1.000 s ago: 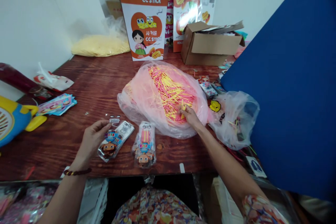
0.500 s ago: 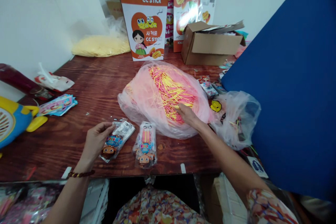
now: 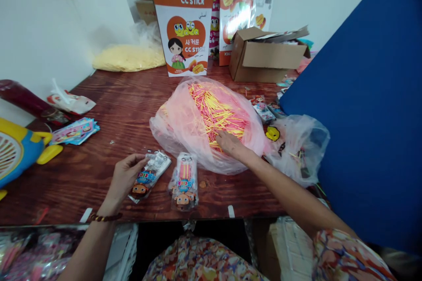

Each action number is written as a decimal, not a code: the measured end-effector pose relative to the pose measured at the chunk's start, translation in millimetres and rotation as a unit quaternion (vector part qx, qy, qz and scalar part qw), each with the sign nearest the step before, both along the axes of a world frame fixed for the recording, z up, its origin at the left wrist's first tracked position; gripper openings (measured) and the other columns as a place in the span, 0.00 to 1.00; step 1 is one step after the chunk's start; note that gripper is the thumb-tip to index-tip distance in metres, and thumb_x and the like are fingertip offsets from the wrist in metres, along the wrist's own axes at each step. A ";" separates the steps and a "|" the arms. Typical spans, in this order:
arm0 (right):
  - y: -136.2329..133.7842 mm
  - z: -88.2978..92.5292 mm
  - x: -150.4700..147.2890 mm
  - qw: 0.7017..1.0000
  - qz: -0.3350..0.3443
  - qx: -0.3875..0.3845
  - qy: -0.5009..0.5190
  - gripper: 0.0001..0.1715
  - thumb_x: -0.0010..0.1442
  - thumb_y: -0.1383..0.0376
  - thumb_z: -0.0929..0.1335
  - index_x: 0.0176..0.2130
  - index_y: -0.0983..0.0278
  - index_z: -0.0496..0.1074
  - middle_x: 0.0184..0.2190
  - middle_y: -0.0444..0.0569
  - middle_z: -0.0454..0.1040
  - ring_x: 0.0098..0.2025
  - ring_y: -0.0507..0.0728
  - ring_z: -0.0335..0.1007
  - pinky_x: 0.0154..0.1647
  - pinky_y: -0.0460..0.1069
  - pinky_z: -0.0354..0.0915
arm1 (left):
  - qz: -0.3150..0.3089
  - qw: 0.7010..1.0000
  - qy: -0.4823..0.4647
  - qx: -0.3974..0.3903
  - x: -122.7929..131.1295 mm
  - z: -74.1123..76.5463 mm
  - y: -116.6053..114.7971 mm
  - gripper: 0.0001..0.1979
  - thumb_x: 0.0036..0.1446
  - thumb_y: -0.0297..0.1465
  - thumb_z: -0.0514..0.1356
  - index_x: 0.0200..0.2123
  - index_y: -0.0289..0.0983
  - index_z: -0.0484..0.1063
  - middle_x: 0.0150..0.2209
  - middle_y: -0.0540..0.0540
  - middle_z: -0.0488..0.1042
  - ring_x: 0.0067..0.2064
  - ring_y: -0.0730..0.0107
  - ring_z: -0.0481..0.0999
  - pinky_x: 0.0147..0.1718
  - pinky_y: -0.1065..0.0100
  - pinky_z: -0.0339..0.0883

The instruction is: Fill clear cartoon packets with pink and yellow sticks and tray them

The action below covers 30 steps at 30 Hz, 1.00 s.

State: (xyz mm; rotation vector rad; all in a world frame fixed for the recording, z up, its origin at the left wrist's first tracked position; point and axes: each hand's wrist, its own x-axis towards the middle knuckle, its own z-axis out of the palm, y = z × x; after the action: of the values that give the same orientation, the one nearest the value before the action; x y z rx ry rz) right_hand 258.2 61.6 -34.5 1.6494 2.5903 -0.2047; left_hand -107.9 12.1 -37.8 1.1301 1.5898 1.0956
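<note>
A large clear plastic bag (image 3: pixel 174 127) lies open on the table, full of thin pink and yellow sticks (image 3: pixel 217 114). My right hand (image 3: pixel 231 144) reaches into the opening, its fingers curled down among the sticks and its fingertips partly hidden. At the left, my left hand (image 3: pixel 129 172) pinches the upper edge of a printed clear packet (image 3: pixel 152 174) with a cartoon face, lying slanted on the tabletop. Right of it rests another such packet (image 3: pixel 184 182), with pink and yellow sticks showing through its window; further packet edges show under it.
Behind the bag stand a tall orange-and-white carton (image 3: pixel 186 22) and an open brown box (image 3: pixel 268 59). A knotted plastic bag (image 3: pixel 303 149) and a blue panel (image 3: pixel 369 109) border the right. Leftward are printed sheets (image 3: pixel 75 131), a tissue pack (image 3: pixel 72 102) and a yellow-blue object (image 3: pixel 20 153).
My right hand has shifted slightly left in the sticks, its fingers now curled lower into them. My left hand stays at the slanted packet. The whole view has moved a little.
</note>
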 end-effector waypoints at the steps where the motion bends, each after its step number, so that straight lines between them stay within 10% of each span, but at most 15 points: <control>1: -2.3 -1.0 2.0 1.000 -0.005 -0.006 0.016 0.20 0.67 0.75 0.56 0.51 0.70 0.70 0.54 0.63 0.71 0.59 0.63 0.66 0.59 0.57 0.62 | -0.002 1.000 0.002 0.002 -0.6 -1.9 0.4 0.21 0.35 0.45 0.73 0.29 0.36 0.79 0.28 0.49 0.77 0.28 0.70 0.71 0.26 0.72 0.66; 10: 8.5 -26.7 22.7 0.975 -0.089 -0.044 0.200 0.09 0.61 0.73 0.61 0.37 0.65 0.69 0.37 0.53 0.75 0.41 0.59 0.71 0.47 0.54 0.67 | -0.001 1.000 -0.005 0.008 3.5 1.0 -0.5 0.23 0.33 0.46 0.73 0.29 0.36 0.78 0.27 0.49 0.78 0.27 0.70 0.72 0.26 0.72 0.67; 16: 8.1 -31.3 43.5 0.900 -0.160 -0.038 0.405 0.08 0.61 0.61 0.60 0.31 0.60 0.60 0.26 0.43 0.66 0.30 0.53 0.62 0.34 0.49 0.64 | 0.017 1.000 -0.017 -0.008 3.1 4.4 -3.9 0.22 0.31 0.45 0.74 0.27 0.36 0.78 0.25 0.50 0.76 0.25 0.72 0.70 0.23 0.73 0.65; 30: -2.3 -27.2 20.1 0.758 -0.234 -0.024 0.608 0.19 0.57 0.49 0.62 0.38 0.61 0.67 0.28 0.46 0.72 0.33 0.56 0.69 0.39 0.51 0.65 | 0.016 0.996 -0.083 -0.001 19.4 11.9 -8.9 0.21 0.34 0.43 0.74 0.28 0.36 0.75 0.25 0.52 0.75 0.26 0.72 0.71 0.26 0.71 0.66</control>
State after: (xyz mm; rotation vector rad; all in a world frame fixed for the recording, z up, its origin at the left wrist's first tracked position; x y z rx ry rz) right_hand 278.3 59.4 -61.7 2.6838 2.5339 -1.9316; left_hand -88.5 3.2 -25.9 0.9882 1.4839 1.1778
